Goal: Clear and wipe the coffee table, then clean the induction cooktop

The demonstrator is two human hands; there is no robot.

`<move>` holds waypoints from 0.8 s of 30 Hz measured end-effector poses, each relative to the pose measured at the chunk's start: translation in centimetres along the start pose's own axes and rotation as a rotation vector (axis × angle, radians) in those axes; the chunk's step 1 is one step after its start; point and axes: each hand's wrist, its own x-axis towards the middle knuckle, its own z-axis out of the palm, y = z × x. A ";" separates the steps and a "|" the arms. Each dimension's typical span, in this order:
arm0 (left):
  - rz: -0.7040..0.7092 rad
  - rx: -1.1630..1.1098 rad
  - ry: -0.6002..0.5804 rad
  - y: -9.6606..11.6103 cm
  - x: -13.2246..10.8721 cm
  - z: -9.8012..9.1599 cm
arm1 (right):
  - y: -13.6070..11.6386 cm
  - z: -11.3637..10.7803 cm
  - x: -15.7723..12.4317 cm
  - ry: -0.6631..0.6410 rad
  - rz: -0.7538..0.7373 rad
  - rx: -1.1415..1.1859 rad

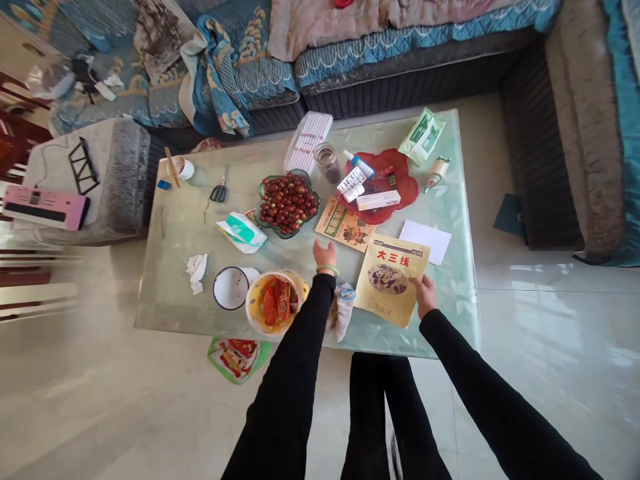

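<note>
My right hand point(425, 295) pinches the right edge of a yellow booklet point(393, 280) with red Chinese characters and a dark oval picture. The booklet overlaps the lower right corner of an orange booklet point(345, 225) with a cartoon figure. Left of the yellow booklet, my left hand point(325, 256), with a green bangle at its wrist, hovers just below the orange booklet. Its fingers look loosely apart, with nothing seen in them. A crumpled cloth point(343, 312) lies beside my left forearm. A white sheet point(426, 241) lies past the yellow booklet.
A bowl of red dates point(289, 202), a red tray point(407, 177) with boxes and tubes, a glass jar point(327, 162) and a wipes pack point(423, 137) stand on the table point(175, 287). A white mug point(233, 288) and a bucket point(255, 320) with red packets are near the front edge.
</note>
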 end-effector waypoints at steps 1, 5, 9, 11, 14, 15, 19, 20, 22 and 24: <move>0.010 0.018 0.009 0.9 2.5 0.6 | 0.2 -0.3 -0.2 -0.019 0.016 0.052; 0.071 0.135 0.020 1.6 8.2 1.9 | 0.6 -1.8 -1.0 -0.095 0.049 0.215; 0.125 0.274 0.048 0.8 8.1 2.3 | -0.1 -3.0 -1.3 -0.193 0.066 0.261; 0.129 0.276 0.053 0.2 6.2 1.2 | -0.5 -3.2 -1.3 -0.191 0.081 0.242; 0.156 0.254 0.063 -1.2 2.2 -2.7 | -1.0 -3.3 -1.7 -0.051 0.050 0.157; 0.181 0.225 0.068 -1.7 1.0 -4.5 | -1.1 -3.3 -1.9 -0.010 0.025 0.137; 0.331 -0.050 -0.154 -2.4 -2.1 -11.6 | -1.2 -4.0 -2.0 -0.115 0.030 0.219; 0.304 -0.066 -0.301 -2.0 -2.4 -12.5 | -1.2 -4.3 -1.8 -0.174 0.062 0.252; 0.213 -0.036 -0.618 -0.7 -2.9 -12.3 | -1.4 -5.1 -0.9 -0.270 0.118 0.276; 0.159 0.030 -0.873 0.7 -3.4 -9.4 | -1.6 -6.0 0.2 -0.335 0.150 0.245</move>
